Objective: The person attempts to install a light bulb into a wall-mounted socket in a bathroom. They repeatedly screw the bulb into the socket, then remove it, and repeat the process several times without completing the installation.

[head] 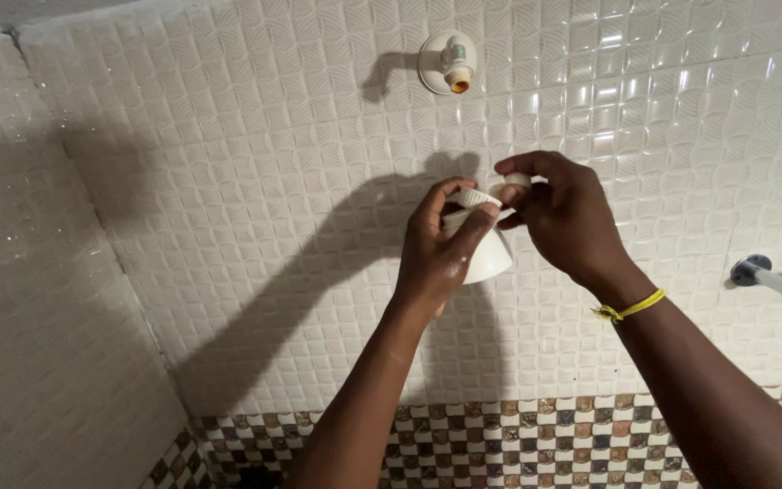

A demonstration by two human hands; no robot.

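Gripping the shower head [481, 249], your left hand [436, 258] has its fingers curled shut around the white cone, thumb and forefinger pinched up at the ribbed threaded neck at its top. The wide end of the cone points down and to the right, showing just past your palm. Your right hand [563, 222] sits just beside it on the right, fingers bent close together and nipped on a small white piece [516, 180] held right at the neck of the shower head; what that piece is, you cannot tell from here. The two hands touch or nearly touch at the fingertips, both raised in front of the far wall.

A yellow band [631, 309] circles your right wrist. Both forearms rise from the near bottom edge.

Above the hands, on the far wall, sits a round white wall fitting [448, 62] with a brass-coloured open outlet, well apart from the shower head. The wall [228, 136] is white embossed tile, and the hands cast a large shadow on it to the left. At the right edge, a chrome bar [771, 277] juts from the wall. Low down runs a band of brown and white mosaic tile [518, 444]. A second white tiled wall meets the first at the left corner.
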